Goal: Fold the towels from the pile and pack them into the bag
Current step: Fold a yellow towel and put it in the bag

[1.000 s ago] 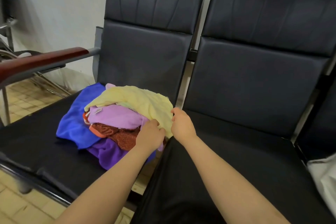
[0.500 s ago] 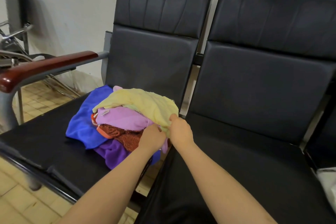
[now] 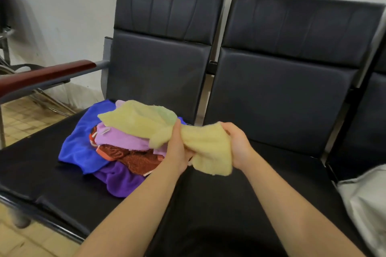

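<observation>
Grey-white bag (image 3: 367, 204) is sitting at the lower right edge of the frame; its contents are not showing. Yellow towel (image 3: 205, 150) is stretching across frame centre, long axis running left to right, one end resting on the pile (image 3: 117, 148) at centre left, other end drooping. Left hand (image 3: 177, 152) and right hand (image 3: 239, 146) are both gripping it with curled fingers, close together.

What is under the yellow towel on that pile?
A lilac towel lies right under the yellow towel, then a rust-orange towel and a purple towel, with a blue towel beside. The left hand and right hand grip the yellow towel's near end. Whatever lies deeper is covered.
</observation>
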Available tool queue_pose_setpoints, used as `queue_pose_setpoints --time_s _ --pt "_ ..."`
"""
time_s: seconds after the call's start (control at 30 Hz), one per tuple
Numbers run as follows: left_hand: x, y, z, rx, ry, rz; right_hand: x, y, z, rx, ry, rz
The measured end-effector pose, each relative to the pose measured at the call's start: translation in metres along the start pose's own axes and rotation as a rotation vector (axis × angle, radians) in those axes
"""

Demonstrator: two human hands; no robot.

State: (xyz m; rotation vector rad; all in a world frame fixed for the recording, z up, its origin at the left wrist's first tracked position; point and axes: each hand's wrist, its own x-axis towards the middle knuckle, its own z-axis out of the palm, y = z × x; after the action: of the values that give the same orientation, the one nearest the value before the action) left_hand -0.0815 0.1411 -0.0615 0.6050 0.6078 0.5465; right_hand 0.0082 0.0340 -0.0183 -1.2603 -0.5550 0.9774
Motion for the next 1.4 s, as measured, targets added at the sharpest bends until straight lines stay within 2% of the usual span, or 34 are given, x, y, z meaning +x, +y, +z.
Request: queue_pose_setpoints --time_s 0.07,0.17,0.27,0.33,0.4,0.43,0.5,0.53,0.63,0.73,0.8,0.83,0.9,0.97,1.07,1.17,1.2,1.23,1.3,1.4 --pt "-0.005 -0.011 0.018 0.042 0.002 0.061 -0.025 -0.005 -0.042 -0.26 -0.148 0.136" --pt "-0.025 -0.036 0.05 0.069 -0.101 -0.003 -0.061 0.0 -0.104 -0.694 -0.264 0.429" --pt "-0.048 -0.073 0.076 0.141 -0.274 -0.139 -0.094 0.01 -0.159 -0.946 -0.178 0.643" --pt "-0.052 -0.107 0.081 0.22 -0.284 -0.304 -0.116 0.016 -0.188 -1.11 -0.085 0.702" --pt "-0.049 -0.142 0.077 0.505 -0.198 -0.432 -0.134 0.026 -0.206 -1.205 0.086 0.625" --pt "-0.049 -0.157 0.07 0.706 -0.147 -0.431 -0.14 0.036 -0.214 -1.193 0.193 0.535" --pt "-0.044 -0.184 0.047 1.015 0.021 -0.318 -0.147 0.061 -0.221 -1.103 0.359 0.355" --pt "-0.04 -0.192 0.036 1.123 0.064 -0.235 -0.151 0.071 -0.219 -1.073 0.375 0.31" --pt "-0.033 -0.194 0.023 1.498 0.032 0.052 -0.153 0.086 -0.2 -1.151 0.254 0.315" --pt "-0.034 -0.19 0.025 1.83 0.078 0.31 -0.142 0.098 -0.183 -1.263 0.243 0.257" --pt "-0.042 -0.189 0.032 1.946 0.073 0.451 -0.134 0.108 -0.176 -1.339 0.258 0.168" --pt "-0.045 -0.19 0.035 1.917 0.023 0.389 -0.133 0.111 -0.175 -1.355 0.269 0.116" --pt "-0.051 -0.191 0.041 1.852 -0.105 0.118 -0.132 0.107 -0.176 -1.31 0.331 -0.006" --pt "-0.05 -0.186 0.043 1.746 -0.189 -0.023 -0.133 0.095 -0.18 -1.226 0.442 -0.155" --pt "-0.043 -0.165 0.045 1.125 -0.213 -0.12 -0.138 0.072 -0.191 -1.137 0.629 -0.299" --pt "-0.041 -0.13 0.048 0.413 -0.206 -0.087 -0.148 0.043 -0.203 -0.93 0.912 -0.464" --pt "-0.044 -0.119 0.048 0.295 -0.194 -0.069 -0.151 0.035 -0.207 -0.869 0.986 -0.489" --pt "-0.044 -0.112 0.047 0.279 -0.158 -0.057 -0.15 0.033 -0.214 -0.837 1.025 -0.469" --pt "-0.044 -0.107 0.045 0.413 -0.033 -0.081 -0.148 0.037 -0.219 -0.858 0.995 -0.346" --pt "-0.039 -0.123 0.041 0.722 0.109 -0.21 -0.143 0.059 -0.215 -1.211 0.919 -0.225"
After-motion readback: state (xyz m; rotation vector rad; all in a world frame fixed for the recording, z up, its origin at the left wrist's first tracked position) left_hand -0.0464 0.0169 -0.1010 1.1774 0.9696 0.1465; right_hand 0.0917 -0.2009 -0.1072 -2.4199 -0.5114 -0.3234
